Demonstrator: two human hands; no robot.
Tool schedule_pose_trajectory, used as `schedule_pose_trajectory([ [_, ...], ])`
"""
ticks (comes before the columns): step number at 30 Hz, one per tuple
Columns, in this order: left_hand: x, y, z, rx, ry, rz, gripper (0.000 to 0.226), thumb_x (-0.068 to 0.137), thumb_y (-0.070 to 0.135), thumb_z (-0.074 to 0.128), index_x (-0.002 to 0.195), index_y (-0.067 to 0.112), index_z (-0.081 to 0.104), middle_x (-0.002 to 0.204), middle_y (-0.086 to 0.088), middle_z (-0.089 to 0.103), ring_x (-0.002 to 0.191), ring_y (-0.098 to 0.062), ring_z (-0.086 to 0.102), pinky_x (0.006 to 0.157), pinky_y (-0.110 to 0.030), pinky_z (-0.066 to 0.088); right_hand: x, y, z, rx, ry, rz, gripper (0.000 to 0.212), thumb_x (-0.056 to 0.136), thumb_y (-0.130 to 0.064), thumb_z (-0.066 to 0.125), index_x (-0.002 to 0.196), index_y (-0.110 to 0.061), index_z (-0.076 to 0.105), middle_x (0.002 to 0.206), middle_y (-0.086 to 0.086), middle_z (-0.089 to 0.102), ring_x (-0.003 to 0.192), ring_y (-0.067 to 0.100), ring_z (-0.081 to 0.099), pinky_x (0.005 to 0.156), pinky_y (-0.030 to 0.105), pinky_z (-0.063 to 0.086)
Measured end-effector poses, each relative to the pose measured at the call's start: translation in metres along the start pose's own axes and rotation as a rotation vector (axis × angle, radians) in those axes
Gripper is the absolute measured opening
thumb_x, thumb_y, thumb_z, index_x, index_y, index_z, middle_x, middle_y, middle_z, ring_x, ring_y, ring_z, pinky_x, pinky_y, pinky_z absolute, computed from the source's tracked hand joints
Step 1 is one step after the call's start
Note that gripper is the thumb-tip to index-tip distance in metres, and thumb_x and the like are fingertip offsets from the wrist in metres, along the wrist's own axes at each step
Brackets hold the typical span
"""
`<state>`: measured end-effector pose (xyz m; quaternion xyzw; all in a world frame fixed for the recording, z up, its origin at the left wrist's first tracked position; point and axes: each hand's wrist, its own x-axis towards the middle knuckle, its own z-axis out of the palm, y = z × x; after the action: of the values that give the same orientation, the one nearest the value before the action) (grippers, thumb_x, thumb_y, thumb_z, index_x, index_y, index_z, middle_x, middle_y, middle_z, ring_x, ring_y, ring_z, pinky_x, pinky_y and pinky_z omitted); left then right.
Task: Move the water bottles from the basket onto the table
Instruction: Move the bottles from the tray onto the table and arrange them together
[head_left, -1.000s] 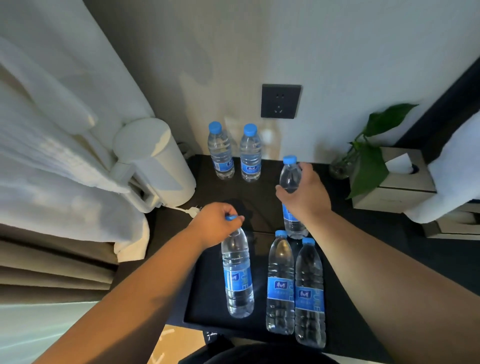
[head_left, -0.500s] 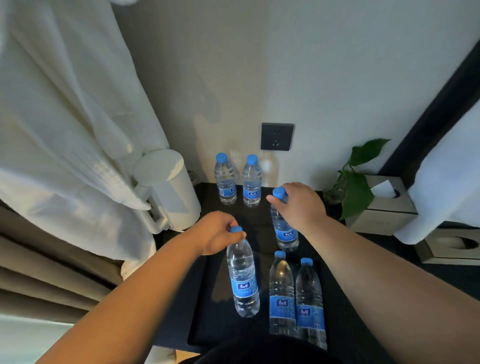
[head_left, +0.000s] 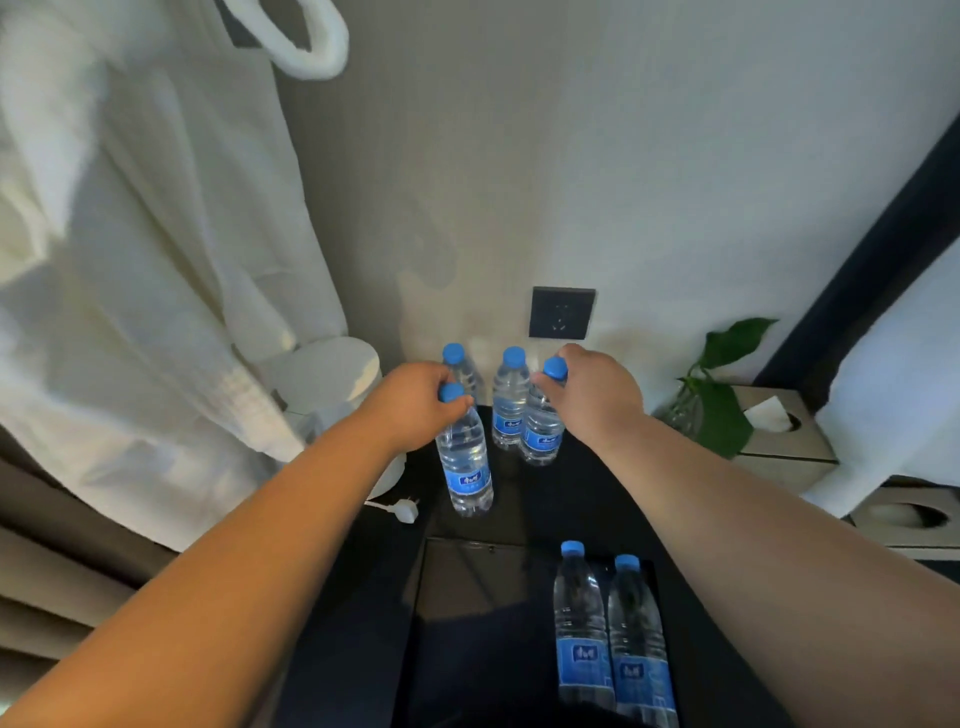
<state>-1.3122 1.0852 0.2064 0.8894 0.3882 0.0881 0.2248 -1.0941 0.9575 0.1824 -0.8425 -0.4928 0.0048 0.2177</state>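
My left hand (head_left: 415, 402) grips the neck of a clear water bottle (head_left: 465, 462) with a blue cap and label, over the dark table (head_left: 587, 493) near the wall. My right hand (head_left: 597, 397) grips the top of a second bottle (head_left: 541, 436) next to a standing bottle (head_left: 509, 410) at the back. Another standing bottle (head_left: 456, 358) shows behind my left hand. Two bottles (head_left: 579, 623) (head_left: 636, 644) stand upright in the black basket (head_left: 441, 597) below.
A white kettle (head_left: 332, 379) stands at the back left, its plug (head_left: 405, 509) lying on the table. A potted plant (head_left: 722, 395) and a tissue box (head_left: 779, 431) sit at the right. A white robe (head_left: 130, 260) hangs left. A wall socket (head_left: 561, 313) is above the bottles.
Both hands lifted their bottles out of the basket and carried them back toward the wall, beside the two standing bottles. The camera tilted upward.
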Motion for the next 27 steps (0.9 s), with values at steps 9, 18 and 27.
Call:
schedule_pose_trajectory([
  [9,0.018,-0.018,0.018,0.06,0.03,0.019,0.026,0.094,0.036,0.068,0.102,0.012,0.065,0.091,-0.007,0.068,0.083,-0.026,0.063,0.066,-0.034,0.043,0.021,0.004,0.02,0.09,-0.081,0.179,0.025,0.099,-0.042,0.06,0.099,-0.017,0.059,0.09,0.001,0.063,0.081,0.025,0.061,0.064,0.034,0.042],
  [18,0.017,-0.018,0.034,0.039,0.016,0.04,0.032,0.097,0.04,0.066,0.1,0.009,0.06,0.09,-0.01,0.065,0.083,-0.029,0.063,0.068,-0.038,0.047,0.018,0.009,0.038,0.228,-0.064,0.33,0.03,0.097,-0.034,0.062,0.121,-0.016,0.06,0.094,0.003,0.067,0.08,0.022,0.065,0.072,0.043,0.059],
  [27,0.011,-0.024,0.043,0.032,-0.015,0.034,0.042,0.094,0.05,0.067,0.122,0.02,0.057,0.101,-0.005,0.069,0.09,-0.027,0.065,0.069,-0.033,0.043,-0.069,0.046,0.072,-0.067,-0.495,0.419,0.036,0.097,-0.047,0.062,0.113,-0.015,0.065,0.102,0.003,0.068,0.087,0.02,0.062,0.073,0.033,0.048],
])
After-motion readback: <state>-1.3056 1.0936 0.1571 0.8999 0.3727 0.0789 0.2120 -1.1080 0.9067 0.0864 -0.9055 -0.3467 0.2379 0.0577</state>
